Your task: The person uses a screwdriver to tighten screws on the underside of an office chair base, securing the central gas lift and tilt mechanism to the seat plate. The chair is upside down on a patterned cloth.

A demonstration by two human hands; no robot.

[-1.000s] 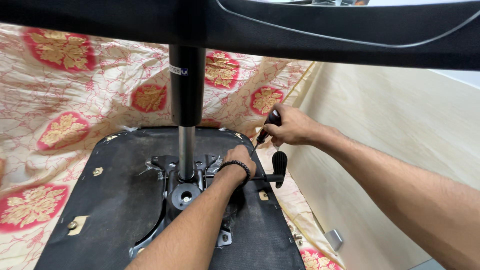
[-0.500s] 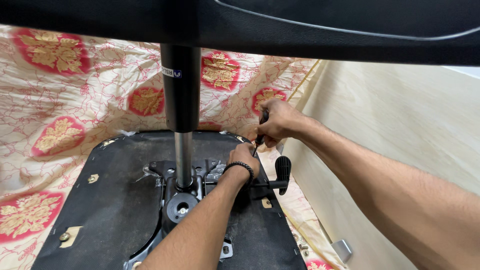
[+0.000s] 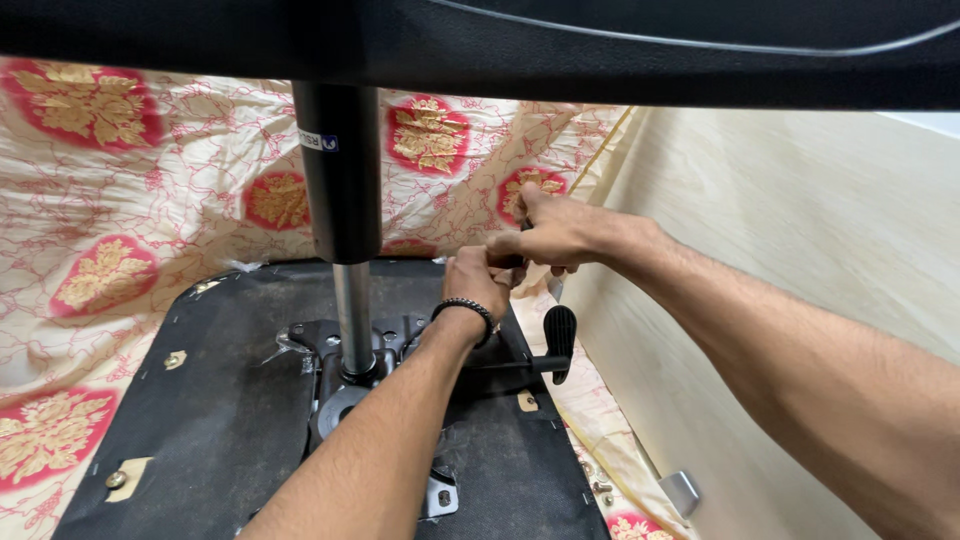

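An upturned chair seat (image 3: 200, 430) shows its black underside, with a metal mechanism plate (image 3: 395, 345) bolted at its middle. From it rise a chrome rod (image 3: 353, 320) and a black gas cylinder (image 3: 340, 180). My right hand (image 3: 560, 232) is a fist at the seat's far right edge, closed on a dark tool handle that is mostly hidden. My left hand (image 3: 478, 283), with a black bead bracelet on the wrist, is curled right under it, touching it, fingers at the tool. A black paddle lever (image 3: 560, 340) sticks out just below both hands.
The chair's black base (image 3: 600, 50) spans the top of the view. A cream cloth with red and gold flowers (image 3: 120, 200) lies under and behind the seat. A pale wooden panel (image 3: 780, 220) stands close on the right, with a small metal bracket (image 3: 682, 492) at its foot.
My left hand has moved up from the mechanism to meet my right hand at the seat's far edge. The view has come closer.
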